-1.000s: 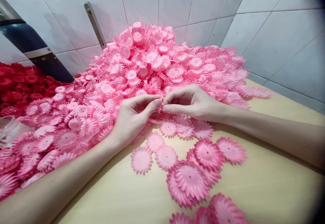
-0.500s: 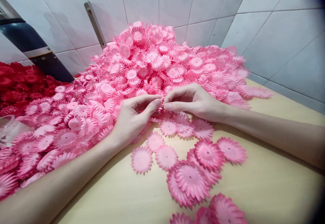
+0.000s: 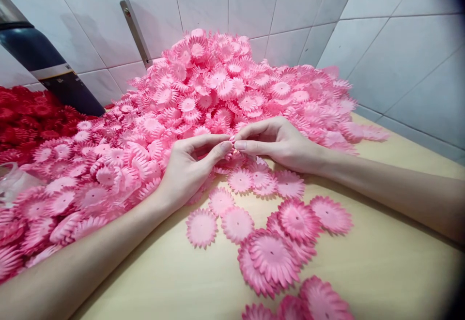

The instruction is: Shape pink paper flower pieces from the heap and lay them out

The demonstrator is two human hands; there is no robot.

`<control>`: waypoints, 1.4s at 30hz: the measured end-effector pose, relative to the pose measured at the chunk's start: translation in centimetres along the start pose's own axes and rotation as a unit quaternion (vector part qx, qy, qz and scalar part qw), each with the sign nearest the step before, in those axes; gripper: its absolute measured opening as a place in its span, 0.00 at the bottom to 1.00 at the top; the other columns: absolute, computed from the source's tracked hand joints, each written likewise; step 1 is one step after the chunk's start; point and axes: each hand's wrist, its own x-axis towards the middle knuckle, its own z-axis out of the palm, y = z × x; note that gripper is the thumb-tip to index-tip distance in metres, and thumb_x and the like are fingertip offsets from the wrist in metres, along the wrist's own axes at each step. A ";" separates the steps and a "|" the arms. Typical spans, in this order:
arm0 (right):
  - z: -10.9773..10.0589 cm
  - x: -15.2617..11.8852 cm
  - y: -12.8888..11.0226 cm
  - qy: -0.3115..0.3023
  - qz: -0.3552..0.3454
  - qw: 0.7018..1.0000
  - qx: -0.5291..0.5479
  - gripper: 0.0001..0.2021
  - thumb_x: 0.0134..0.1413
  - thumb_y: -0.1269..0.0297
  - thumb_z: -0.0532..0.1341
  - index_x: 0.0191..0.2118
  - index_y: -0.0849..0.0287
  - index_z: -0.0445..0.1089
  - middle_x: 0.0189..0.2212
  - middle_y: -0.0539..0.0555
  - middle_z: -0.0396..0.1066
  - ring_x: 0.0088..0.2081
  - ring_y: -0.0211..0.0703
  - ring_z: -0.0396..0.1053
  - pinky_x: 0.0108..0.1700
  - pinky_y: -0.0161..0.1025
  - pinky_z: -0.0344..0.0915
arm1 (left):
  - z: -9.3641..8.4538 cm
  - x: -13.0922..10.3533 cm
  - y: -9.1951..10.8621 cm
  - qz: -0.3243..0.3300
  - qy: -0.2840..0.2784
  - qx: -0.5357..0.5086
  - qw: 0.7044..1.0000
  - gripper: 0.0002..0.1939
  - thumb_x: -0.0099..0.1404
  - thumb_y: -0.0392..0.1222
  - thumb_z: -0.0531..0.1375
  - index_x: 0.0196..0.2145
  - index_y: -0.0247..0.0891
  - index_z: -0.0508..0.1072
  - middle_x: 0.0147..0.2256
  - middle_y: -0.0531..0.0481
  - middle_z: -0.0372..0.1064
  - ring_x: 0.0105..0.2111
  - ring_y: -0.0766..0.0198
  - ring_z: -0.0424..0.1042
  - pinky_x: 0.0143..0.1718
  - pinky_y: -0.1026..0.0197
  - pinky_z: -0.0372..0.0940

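Observation:
My left hand (image 3: pixel 192 165) and my right hand (image 3: pixel 283 143) meet in front of a big heap of pink petal discs (image 3: pixel 218 87). Thumb and forefinger of each are pinched together, the tips almost touching. Between them shows a small pink piece (image 3: pixel 233 142), mostly hidden by the fingertips; it looks like part of a petal disc. Below the hands, loose pale pink discs (image 3: pixel 237 224) lie on the table (image 3: pixel 163 281). Nearer the front are darker-edged pink discs (image 3: pixel 274 257), some overlapping.
A dark blue bottle (image 3: pixel 51 63) leans at the back left beside a pile of red petals (image 3: pixel 29 116). Clear plastic (image 3: pixel 18 182) lies at the left edge. A metal strip (image 3: pixel 135 32) is fixed to the tiled wall (image 3: pixel 250 0) behind the heap.
Both hands hold nearly the same place, with only slight finger movement. A bit more of the small pink piece shows between the fingertips. The view has shifted very slightly.

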 end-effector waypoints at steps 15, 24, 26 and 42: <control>0.0 0.0 0.0 -0.005 0.002 1.000 0.001 0.03 0.52 0.65 0.67 0.33 0.57 0.77 0.27 0.47 0.74 0.28 0.33 0.69 0.31 0.33 0.65 | 0.1 -0.1 0.0 -0.005 -0.001 -0.011 1.000 0.11 0.56 0.42 0.68 0.38 0.37 0.81 0.37 0.48 0.80 0.35 0.63 0.76 0.39 0.65 0.70; -0.1 0.1 0.0 -0.003 0.007 1.000 0.005 0.02 0.50 0.66 0.67 0.31 0.56 0.78 0.26 0.47 0.73 0.27 0.34 0.67 0.29 0.34 0.62 | 0.0 0.0 0.0 0.004 0.007 0.006 1.000 0.13 0.55 0.41 0.69 0.39 0.37 0.81 0.38 0.48 0.80 0.38 0.62 0.78 0.41 0.66 0.71; 0.0 0.1 -0.1 0.001 0.010 1.000 0.010 0.02 0.49 0.69 0.67 0.30 0.57 0.78 0.24 0.47 0.72 0.25 0.32 0.65 0.28 0.34 0.60 | 0.0 -0.1 0.1 0.000 0.007 0.002 1.000 0.12 0.54 0.41 0.69 0.38 0.36 0.81 0.38 0.48 0.80 0.38 0.61 0.78 0.41 0.65 0.72; -0.1 0.2 -0.3 -0.007 -0.004 0.999 -0.031 0.02 0.47 0.67 0.67 0.29 0.60 0.77 0.23 0.48 0.70 0.26 0.35 0.65 0.28 0.35 0.59 | 0.2 -0.1 0.1 -0.015 -0.035 -0.055 0.998 0.12 0.53 0.43 0.69 0.30 0.34 0.73 0.33 0.48 0.75 0.35 0.63 0.75 0.39 0.63 0.71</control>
